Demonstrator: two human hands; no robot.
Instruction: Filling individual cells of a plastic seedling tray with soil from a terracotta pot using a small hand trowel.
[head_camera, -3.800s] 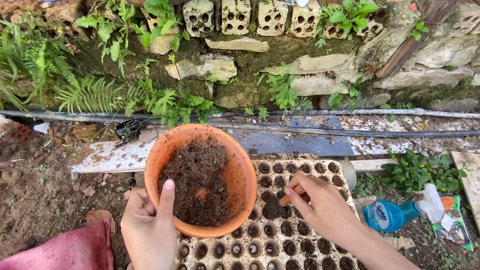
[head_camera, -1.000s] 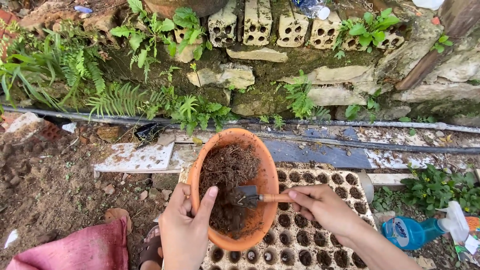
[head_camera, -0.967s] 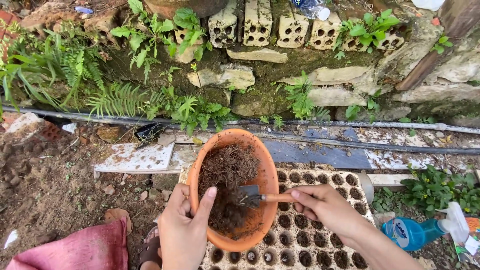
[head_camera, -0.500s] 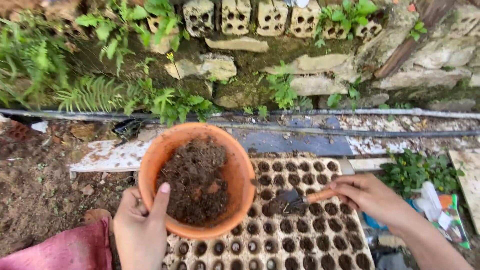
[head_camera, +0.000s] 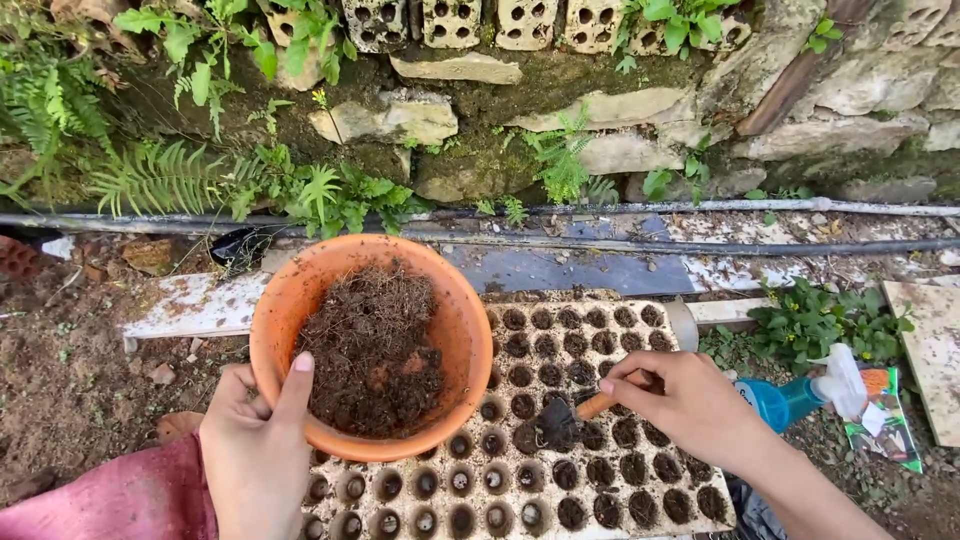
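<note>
My left hand (head_camera: 255, 440) grips the near rim of an orange pot (head_camera: 455, 320), thumb hooked inside; the pot is tilted and holds dark fibrous soil (head_camera: 372, 350). In my right hand (head_camera: 685, 405) is a small trowel (head_camera: 568, 418) with an orange handle, its dark blade tipped down onto a cell near the middle of the beige seedling tray (head_camera: 700, 505). The tray has many round cells, most of them holding dark soil. The pot overlaps the tray's left side.
A blue spray bottle (head_camera: 790, 398) and a seed packet (head_camera: 880, 425) lie right of the tray. Two dark pipes (head_camera: 760, 245) run along a stone and brick wall (head_camera: 620, 110) with ferns. White boards (head_camera: 195, 305) lie on bare earth at left. Red cloth (head_camera: 130, 495) shows at the bottom left.
The trowel came out of the pot and moved right and down over the tray; its blade now rests on a cell. The pot stays held in my left hand.
</note>
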